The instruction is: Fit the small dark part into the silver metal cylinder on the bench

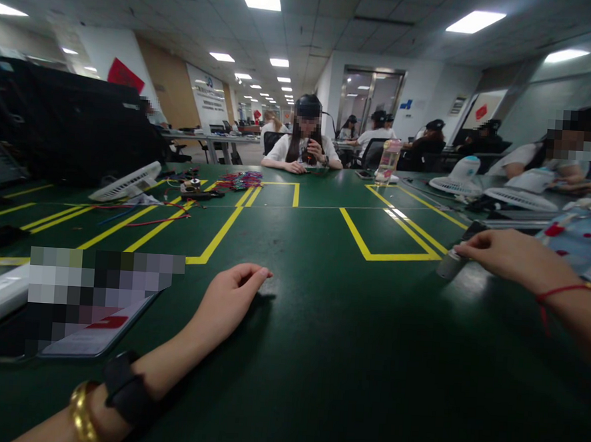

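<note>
My left hand (235, 295) lies low over the dark green table (328, 343), thumb and fingers pressed together. A tiny dark reddish spot shows at its fingertips; whether it is a held thing I cannot make out. A black wristband and a gold bangle circle that wrist. Over on the right, my right hand (511, 256) pinches a small grey object (450, 264) with a dark upper part, its lower end at the tabletop. Its exact kind does not show. A red cord is around the right wrist. Left of my left hand lies a flat tablet-like device (106, 333), partly blurred out.
Yellow tape (398, 258) marks areas on the table. Loose wires (240, 179), a white fan (127, 183) and a big black case (71, 120) stand left. A bottle (388, 161), another fan (458, 183) and a blue bag (575, 231) are right. A person (304, 148) sits opposite.
</note>
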The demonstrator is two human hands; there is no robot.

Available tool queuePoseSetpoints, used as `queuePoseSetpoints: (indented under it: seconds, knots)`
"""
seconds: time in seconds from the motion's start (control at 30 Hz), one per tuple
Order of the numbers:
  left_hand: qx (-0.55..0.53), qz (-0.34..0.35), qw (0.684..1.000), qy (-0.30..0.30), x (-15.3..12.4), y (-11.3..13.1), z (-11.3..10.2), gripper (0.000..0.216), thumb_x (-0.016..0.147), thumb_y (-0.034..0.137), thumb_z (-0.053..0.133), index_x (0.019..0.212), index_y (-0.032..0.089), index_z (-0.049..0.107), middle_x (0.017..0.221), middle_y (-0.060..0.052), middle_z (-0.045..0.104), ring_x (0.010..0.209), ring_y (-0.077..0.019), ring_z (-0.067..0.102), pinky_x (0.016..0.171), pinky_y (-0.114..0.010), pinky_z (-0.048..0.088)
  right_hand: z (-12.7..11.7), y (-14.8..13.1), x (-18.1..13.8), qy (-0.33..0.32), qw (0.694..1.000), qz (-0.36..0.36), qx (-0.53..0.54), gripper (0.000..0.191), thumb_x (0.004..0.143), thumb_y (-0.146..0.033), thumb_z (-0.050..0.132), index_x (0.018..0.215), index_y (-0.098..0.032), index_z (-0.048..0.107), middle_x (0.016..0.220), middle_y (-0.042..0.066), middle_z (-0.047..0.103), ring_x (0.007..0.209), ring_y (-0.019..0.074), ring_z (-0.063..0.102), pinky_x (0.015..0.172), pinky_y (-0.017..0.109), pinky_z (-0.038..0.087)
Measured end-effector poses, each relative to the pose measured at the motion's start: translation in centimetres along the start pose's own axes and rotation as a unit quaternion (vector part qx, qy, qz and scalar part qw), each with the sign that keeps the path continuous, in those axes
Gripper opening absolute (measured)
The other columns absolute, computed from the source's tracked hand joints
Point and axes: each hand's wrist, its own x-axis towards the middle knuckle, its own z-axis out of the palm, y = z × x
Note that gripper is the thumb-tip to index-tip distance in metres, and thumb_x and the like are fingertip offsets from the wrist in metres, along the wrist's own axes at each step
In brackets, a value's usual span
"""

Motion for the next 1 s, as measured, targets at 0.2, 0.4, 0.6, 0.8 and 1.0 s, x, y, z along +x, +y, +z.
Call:
queuePoseSetpoints:
  seconds: [0.2,0.4,0.6,0.8,1.0]
  knots:
    - [0.001,0.001,1.0,0.001,0.1,-0.1,0.0,0.037,0.08,0.051,0.047,0.086,0.021,0.068,0.078,-0.002,0.067,0.076,-0.0214,0.059,0.067,-0.03,0.041,-0.3,0.1,0.0,-0.012,0.999,-0.032,0.029,0.034,0.072,-0.046,0.056,0.091,-0.022,0.07,0.094,0.009,0.066,0.083,0.0224,0.057,0.07,0.033,0.039]
    - [0.004,-0.002,1.0,0.005,0.0,0.1,-0.1,0.035,0.08,0.05,0.048,0.085,0.022,0.069,0.076,-0.001,0.068,0.074,-0.0207,0.06,0.065,-0.028,0.04,-0.4,0.1,0.1,-0.016,1.0,-0.012,0.009,0.034,0.071,-0.05,0.056,0.086,-0.022,0.07,0.093,0.009,0.066,0.081,0.0226,0.056,0.069,0.034,0.039]
    - [0.002,0.003,1.0,0.01,0.0,0.0,0.0,0.035,0.08,0.05,0.049,0.084,0.022,0.069,0.073,0.0,0.068,0.068,-0.0194,0.059,0.062,-0.028,0.039,-0.2,-0.1,-0.2,-0.034,0.996,-0.06,0.063,0.05,0.062,-0.053,0.065,0.095,-0.015,0.067,0.095,0.013,0.066,0.083,0.0233,0.058,0.071,0.033,0.041]
    - [0.0,0.003,1.0,0.002,0.0,-0.1,0.0,0.034,0.081,0.05,0.048,0.085,0.022,0.069,0.078,-0.001,0.069,0.075,-0.0205,0.06,0.066,-0.028,0.039,-0.8,-4.4,-3.2,0.011,0.982,-0.122,0.147,0.038,0.069,-0.046,0.061,0.092,-0.016,0.065,0.089,0.009,0.067,0.078,0.0203,0.061,0.072,0.033,0.045]
    - [0.003,0.01,1.0,0.001,0.0,0.0,0.0,0.034,0.081,0.048,0.048,0.085,0.022,0.069,0.077,-0.001,0.068,0.072,-0.0199,0.059,0.065,-0.028,0.039,0.2,-13.1,-12.1,-0.037,0.853,-0.358,0.378,0.026,0.074,-0.032,0.062,0.096,-0.019,0.059,0.098,0.004,0.064,0.086,0.0147,0.06,0.078,0.028,0.049]
